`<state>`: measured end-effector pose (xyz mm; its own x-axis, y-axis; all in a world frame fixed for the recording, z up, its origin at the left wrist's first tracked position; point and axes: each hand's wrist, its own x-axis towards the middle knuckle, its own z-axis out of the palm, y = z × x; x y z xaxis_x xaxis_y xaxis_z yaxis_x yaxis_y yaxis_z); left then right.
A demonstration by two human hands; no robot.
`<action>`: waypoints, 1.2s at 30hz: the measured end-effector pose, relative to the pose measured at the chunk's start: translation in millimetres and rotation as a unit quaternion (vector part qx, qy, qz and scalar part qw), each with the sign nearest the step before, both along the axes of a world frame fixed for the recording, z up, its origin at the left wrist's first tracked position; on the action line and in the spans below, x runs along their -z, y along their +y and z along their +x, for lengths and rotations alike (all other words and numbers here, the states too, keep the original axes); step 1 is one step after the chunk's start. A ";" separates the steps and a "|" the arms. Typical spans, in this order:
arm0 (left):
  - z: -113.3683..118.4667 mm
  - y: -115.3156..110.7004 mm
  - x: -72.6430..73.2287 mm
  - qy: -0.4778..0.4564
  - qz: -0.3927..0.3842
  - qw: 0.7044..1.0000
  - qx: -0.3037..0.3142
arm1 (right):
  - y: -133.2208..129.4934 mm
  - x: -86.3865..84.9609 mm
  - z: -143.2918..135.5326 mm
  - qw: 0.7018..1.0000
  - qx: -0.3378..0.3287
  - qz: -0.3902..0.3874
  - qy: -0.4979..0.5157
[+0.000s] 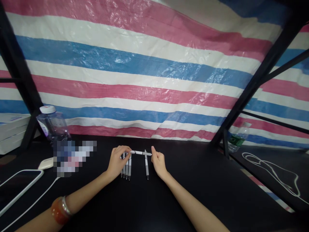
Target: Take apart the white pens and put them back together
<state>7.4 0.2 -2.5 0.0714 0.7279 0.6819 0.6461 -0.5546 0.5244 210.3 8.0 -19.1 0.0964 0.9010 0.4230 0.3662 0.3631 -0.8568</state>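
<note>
A white and grey pen (pixel 138 152) lies crosswise between my two hands. My left hand (pixel 117 158) pinches its left end between thumb and fingers. At the other end, my right hand (pixel 158 162) is closed around the grey tip, thumb pointing up. Below my left hand, several similar pens (pixel 126 169) are lined up side by side on the black table (pixel 145 206), their upper ends partly hidden by my fingers. One more pen (pixel 146 167) lies apart from that row, just left of my right hand, with the held pen passing across its upper part.
To the left are a clear bottle with a white cap (pixel 53 124), a tablet-like device (pixel 20 185), a white case (pixel 45 163), a cable (pixel 36 203) and a blurred-out item. A green-labelled bottle (pixel 238 140) and coiled white cable (pixel 272 170) lie right, beyond a black frame post (pixel 251 87).
</note>
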 end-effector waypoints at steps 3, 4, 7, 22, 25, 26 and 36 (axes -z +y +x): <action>-0.4 0.4 0.9 0.005 0.003 1.000 0.001 | -0.2 -0.4 0.6 1.000 -0.005 -0.011 0.019; -0.7 0.7 1.2 0.003 0.004 1.000 0.002 | -0.7 -1.2 1.1 1.000 -0.007 -0.012 0.020; -1.3 1.7 1.9 -0.004 0.007 1.000 0.004 | -2.5 -4.0 3.0 1.000 -0.017 -0.006 0.017; -1.6 1.7 2.2 -0.003 0.018 1.000 0.008 | -0.7 -1.5 0.3 1.000 -0.013 0.019 0.008; -1.4 1.8 2.4 0.000 0.018 1.000 0.008 | -2.4 -2.9 0.6 1.000 -0.003 0.015 -0.011; -1.3 1.8 2.5 0.002 0.017 1.000 0.008 | -3.3 -4.1 1.1 0.999 0.010 0.018 -0.024; -0.7 1.8 3.7 0.034 0.049 0.998 -0.012 | -21.2 -21.6 -4.1 0.922 0.097 0.255 -0.274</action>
<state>6.6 2.0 -6.2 0.1031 0.6600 0.7441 0.6926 -0.5846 0.4226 206.2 -13.2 2.6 -0.1201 0.5590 0.8204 0.7938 0.5504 -0.2587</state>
